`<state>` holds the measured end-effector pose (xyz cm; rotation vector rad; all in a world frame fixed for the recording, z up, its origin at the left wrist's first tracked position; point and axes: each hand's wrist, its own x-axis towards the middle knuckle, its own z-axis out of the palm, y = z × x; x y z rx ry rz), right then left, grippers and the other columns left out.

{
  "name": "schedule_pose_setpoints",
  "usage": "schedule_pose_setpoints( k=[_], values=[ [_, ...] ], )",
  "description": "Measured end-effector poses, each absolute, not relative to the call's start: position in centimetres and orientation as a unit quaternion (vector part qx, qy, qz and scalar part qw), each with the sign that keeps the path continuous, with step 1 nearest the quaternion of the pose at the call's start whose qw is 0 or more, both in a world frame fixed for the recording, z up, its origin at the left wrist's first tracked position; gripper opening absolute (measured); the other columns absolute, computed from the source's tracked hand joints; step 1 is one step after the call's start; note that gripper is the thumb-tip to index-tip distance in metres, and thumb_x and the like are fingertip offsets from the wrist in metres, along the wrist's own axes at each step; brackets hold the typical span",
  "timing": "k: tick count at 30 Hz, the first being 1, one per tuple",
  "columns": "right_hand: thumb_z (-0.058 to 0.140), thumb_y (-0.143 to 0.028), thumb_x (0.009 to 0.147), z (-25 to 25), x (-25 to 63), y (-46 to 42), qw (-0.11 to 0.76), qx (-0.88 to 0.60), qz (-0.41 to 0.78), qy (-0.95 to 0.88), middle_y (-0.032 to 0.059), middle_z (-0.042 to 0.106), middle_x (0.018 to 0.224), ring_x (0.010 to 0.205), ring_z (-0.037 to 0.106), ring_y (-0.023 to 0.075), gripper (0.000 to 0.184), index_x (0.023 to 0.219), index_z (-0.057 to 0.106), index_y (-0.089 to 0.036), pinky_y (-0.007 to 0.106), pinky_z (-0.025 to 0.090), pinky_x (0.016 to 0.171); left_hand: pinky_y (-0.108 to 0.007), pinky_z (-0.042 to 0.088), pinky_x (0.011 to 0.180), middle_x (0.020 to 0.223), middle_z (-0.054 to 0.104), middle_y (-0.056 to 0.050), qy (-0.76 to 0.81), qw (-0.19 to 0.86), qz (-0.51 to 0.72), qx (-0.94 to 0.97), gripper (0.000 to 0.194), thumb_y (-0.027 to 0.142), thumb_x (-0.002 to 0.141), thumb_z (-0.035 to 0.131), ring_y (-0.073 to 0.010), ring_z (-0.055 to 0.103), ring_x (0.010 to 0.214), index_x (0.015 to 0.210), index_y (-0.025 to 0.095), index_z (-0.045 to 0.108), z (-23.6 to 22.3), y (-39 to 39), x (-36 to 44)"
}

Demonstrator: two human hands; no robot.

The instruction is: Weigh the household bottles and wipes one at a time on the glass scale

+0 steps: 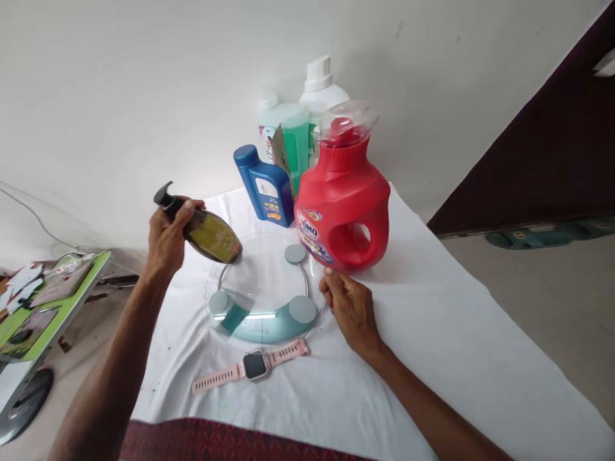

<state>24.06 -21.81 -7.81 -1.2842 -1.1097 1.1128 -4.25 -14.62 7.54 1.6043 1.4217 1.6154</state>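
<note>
My left hand (170, 234) is wrapped round the neck of a dark pump bottle (211, 235) with an olive-green body. It holds the bottle tilted, base to the right, above the left rear of a round glass bathroom scale (262, 330). Curled closed, my right hand (350, 307) rests on the white cloth by the scale's right edge, and nothing shows in its fingers. Just behind it stands a big red detergent jug (343, 198) with a clear plastic cover on its cap. In front of the scale lies a pink-strapped smartwatch (254, 365).
Behind the scale stands a blue bottle (266, 186). Further back, against the wall, are a green liquid container (295, 137) and a white capped bottle (321, 86). A green-topped table (91, 275) with papers is at the left. The white cloth (432, 339) covers the tabletop.
</note>
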Motion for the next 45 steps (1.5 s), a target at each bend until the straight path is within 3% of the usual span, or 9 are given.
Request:
schedule_pose_setpoints(
  k=[5,15,20,23,26,29,32,34,45],
  values=[
    [0.048,-0.076,0.095,-7.5,24.2,-21.8,0.549,-0.532,0.44,-0.471,-0.002,0.046,0.053,0.051,0.042,0.0133,0.061,0.065,0.051,-0.023,0.028,0.036,0.051,-0.032,0.055,0.076,0.098,0.074,-0.008,0.502,0.296,0.544,0.605,0.04,0.055,0.083,0.078,-0.0199,0.068,0.086,0.093,0.017,0.069,5.9,-17.5,-0.3],
    [0.045,-0.063,0.098,-8.1,24.1,-21.6,0.552,-0.529,0.412,-0.496,-0.0012,0.049,0.053,0.053,0.048,0.0143,0.053,0.064,0.052,-0.023,0.028,0.039,0.055,-0.032,0.053,0.08,0.091,0.068,-0.005,0.492,0.289,0.519,0.636,0.03,0.046,0.087,0.077,-0.0194,0.066,0.088,0.094,0.018,0.067,5.1,-18.0,2.7],
    [0.044,-0.065,0.097,-8.3,24.2,-21.4,0.552,-0.53,0.402,-0.503,-0.0008,0.048,0.052,0.053,0.048,0.0147,0.055,0.063,0.052,-0.023,0.029,0.039,0.054,-0.041,0.054,0.096,0.12,0.069,-0.009,0.484,0.275,0.527,0.642,0.046,0.05,0.084,0.08,-0.0276,0.067,0.116,0.117,0.022,0.063,4.6,-18.9,2.4],
    [0.045,-0.066,0.097,-8.2,24.2,-21.5,0.549,-0.525,0.406,-0.509,-0.0008,0.048,0.052,0.052,0.047,0.0145,0.055,0.063,0.052,-0.023,0.028,0.037,0.053,-0.043,0.052,0.103,0.133,0.067,-0.012,0.507,0.227,0.559,0.616,0.053,0.058,0.087,0.075,-0.0284,0.064,0.125,0.125,0.023,0.061,3.7,-20.4,0.6],
    [0.046,-0.065,0.097,-8.1,24.2,-21.5,0.546,-0.523,0.411,-0.51,-0.0008,0.047,0.052,0.051,0.045,0.0141,0.054,0.062,0.052,-0.023,0.028,0.036,0.051,-0.041,0.054,0.099,0.127,0.07,-0.012,0.565,0.201,0.588,0.543,0.055,0.061,0.088,0.071,-0.0257,0.069,0.116,0.125,0.021,0.062,1.3,-22.2,-2.8],
    [0.046,-0.062,0.097,-8.1,24.1,-21.5,0.537,-0.528,0.41,-0.514,-0.0011,0.046,0.051,0.05,0.045,0.0137,0.052,0.062,0.052,-0.023,0.028,0.035,0.051,-0.033,0.056,0.085,0.115,0.072,-0.01,0.636,0.194,0.562,0.493,0.054,0.059,0.083,0.075,-0.0214,0.072,0.099,0.117,0.018,0.066,-2.3,-23.7,-7.2],
    [0.046,-0.061,0.098,-8.2,24.1,-21.5,0.529,-0.536,0.396,-0.525,-0.0012,0.047,0.051,0.049,0.045,0.0134,0.052,0.063,0.052,-0.023,0.028,0.035,0.051,-0.027,0.05,0.065,0.088,0.071,-0.005,0.71,0.163,0.511,0.457,0.047,0.057,0.081,0.071,-0.0161,0.066,0.072,0.103,0.016,0.069,-5.7,-24.6,-11.0],
    [0.045,-0.063,0.098,-8.3,24.1,-21.5,0.529,-0.536,0.388,-0.532,-0.0014,0.047,0.052,0.049,0.045,0.0132,0.053,0.063,0.052,-0.023,0.028,0.034,0.051,-0.027,0.047,0.06,0.079,0.068,-0.003,0.731,0.141,0.495,0.449,0.041,0.055,0.083,0.065,-0.0145,0.06,0.064,0.097,0.016,0.069,-7.1,-24.9,-12.4],
    [0.047,-0.064,0.098,-8.3,24.0,-21.3,0.521,-0.536,0.389,-0.538,-0.0024,0.046,0.051,0.049,0.043,0.0127,0.054,0.064,0.052,-0.023,0.028,0.034,0.051,-0.033,0.056,0.071,0.085,0.075,-0.005,0.744,0.136,0.462,0.462,0.04,0.053,0.08,0.067,-0.0189,0.069,0.07,0.1,0.018,0.071,-7.8,-25.1,-12.5]
  ],
)
